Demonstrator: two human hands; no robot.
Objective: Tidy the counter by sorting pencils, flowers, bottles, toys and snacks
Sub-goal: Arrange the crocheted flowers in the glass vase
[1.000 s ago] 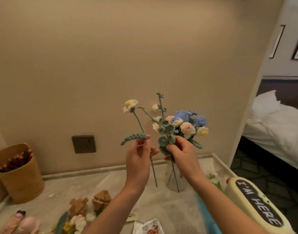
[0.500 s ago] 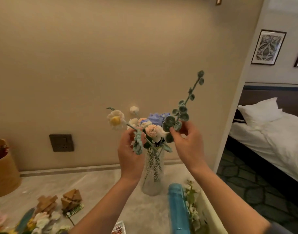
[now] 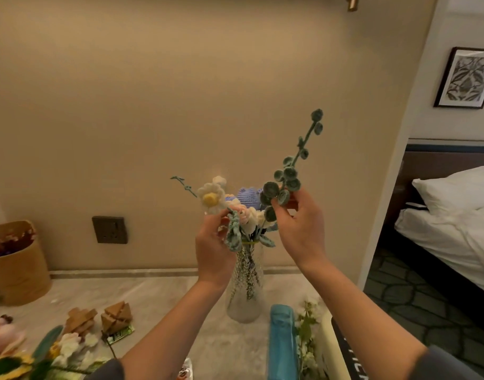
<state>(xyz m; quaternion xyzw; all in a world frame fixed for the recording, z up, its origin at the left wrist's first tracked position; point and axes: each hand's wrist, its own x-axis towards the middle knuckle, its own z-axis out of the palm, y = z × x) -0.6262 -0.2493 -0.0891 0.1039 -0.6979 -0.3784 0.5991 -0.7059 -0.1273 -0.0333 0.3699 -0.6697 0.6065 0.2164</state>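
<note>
Crocheted flowers upright in glass vase.

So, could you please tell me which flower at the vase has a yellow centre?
The white daisy on the bunch's left, just above the left hand; the other blooms there are blue, pink or cream.

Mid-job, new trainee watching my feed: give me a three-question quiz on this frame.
1. True or false: the glass vase stands upright on the counter.
2. What does the right hand hold? A) a pencil B) the green sprig C) a bottle
3. Fill in: the left hand holds the white flower with a ____ centre.
Key: 1 true; 2 B; 3 yellow.
</note>
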